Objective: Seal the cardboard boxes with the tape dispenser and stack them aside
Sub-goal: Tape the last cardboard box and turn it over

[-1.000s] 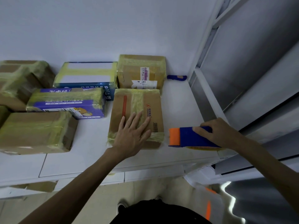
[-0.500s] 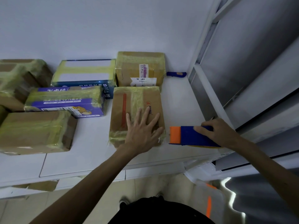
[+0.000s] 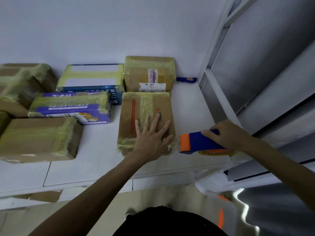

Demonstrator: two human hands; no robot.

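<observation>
Head view: the left hand lies flat with spread, straight fingers on the near part of the taped cardboard box. Since a second ago it has slid a little to the right. The right hand grips the tape dispenser from above on the white table, just beside the box's near right corner, almost as before. To the left lie a brown box and a purple box. Farther, by the wall, are a labelled box and a small blue tool.
</observation>
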